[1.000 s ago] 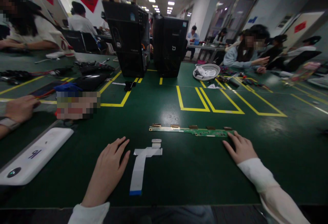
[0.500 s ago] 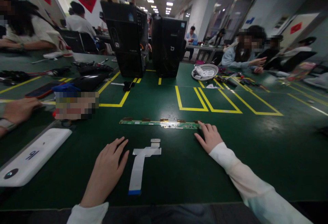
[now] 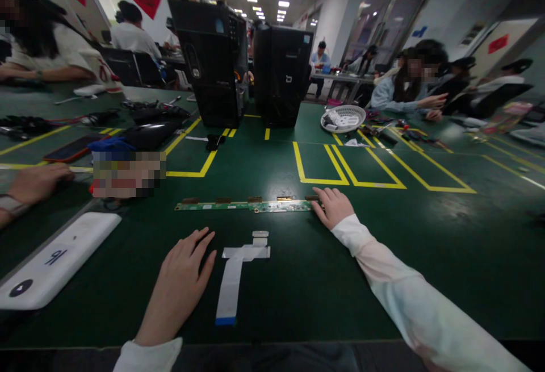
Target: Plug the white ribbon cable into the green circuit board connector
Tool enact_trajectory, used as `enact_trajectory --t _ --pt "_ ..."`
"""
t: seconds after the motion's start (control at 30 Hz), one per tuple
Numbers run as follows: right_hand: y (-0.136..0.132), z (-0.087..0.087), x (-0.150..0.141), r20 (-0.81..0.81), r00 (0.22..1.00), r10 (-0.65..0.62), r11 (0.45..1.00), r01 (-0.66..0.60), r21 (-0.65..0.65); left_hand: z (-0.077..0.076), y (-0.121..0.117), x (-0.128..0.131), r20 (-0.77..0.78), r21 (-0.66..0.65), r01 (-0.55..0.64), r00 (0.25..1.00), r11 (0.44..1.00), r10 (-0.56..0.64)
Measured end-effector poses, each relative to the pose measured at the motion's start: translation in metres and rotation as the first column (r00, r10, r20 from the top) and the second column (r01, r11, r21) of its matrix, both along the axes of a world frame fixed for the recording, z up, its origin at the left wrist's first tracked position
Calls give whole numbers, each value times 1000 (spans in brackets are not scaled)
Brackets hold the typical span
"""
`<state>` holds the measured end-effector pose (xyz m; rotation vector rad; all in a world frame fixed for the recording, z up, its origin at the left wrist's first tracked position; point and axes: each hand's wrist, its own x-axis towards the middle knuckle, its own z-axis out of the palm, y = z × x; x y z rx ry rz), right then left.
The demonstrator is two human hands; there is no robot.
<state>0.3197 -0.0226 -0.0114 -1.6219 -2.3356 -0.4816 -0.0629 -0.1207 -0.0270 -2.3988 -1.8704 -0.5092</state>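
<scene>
A long, narrow green circuit board (image 3: 221, 206) with brown tabs along its far edge lies across the green table in front of me. My right hand (image 3: 334, 207) has its thumb and fingers closed on the board's right end, covering that tip. Nearer to me is a white flat ribbon cable (image 3: 231, 287) with a blue end, a crosswise strip and a small connector at its top. My left hand (image 3: 181, 281) rests beside the cable on its left, fingers loosely apart and holding nothing.
A white device casing (image 3: 63, 258) lies at the left, near another person's hand (image 3: 38, 184). Two black computer towers (image 3: 208, 65) stand at the back. A white basket (image 3: 343, 119) and tools sit at the far right, beyond yellow tape outlines (image 3: 323, 182).
My right hand has moved left, and the circuit board has slid left with it. My left hand and the ribbon cable have stayed in place.
</scene>
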Motion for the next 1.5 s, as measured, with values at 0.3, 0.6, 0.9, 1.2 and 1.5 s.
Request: enact_trajectory --t 0.3,0.6,0.9,1.2,1.5 --pt "-3 -10 -4 -199 906 373 918 -391 -61 2 0 1 20 5 -3 1000 1000 3" --pt "-19 -22 -17 -195 873 446 863 -477 -163 1 0 1 24 -3 -13 1000 1000 13" --pt "-24 -21 -21 -195 895 401 888 -432 -159 7 -4 5 50 7 105 993 994 -105" --pt "-22 -27 -19 -188 897 400 894 -427 -134 35 -10 43 45 -149 559 828 815 -559" --pt "-22 -28 -19 -205 888 411 890 -440 -122 36 18 90 26 -202 622 776 757 -631"
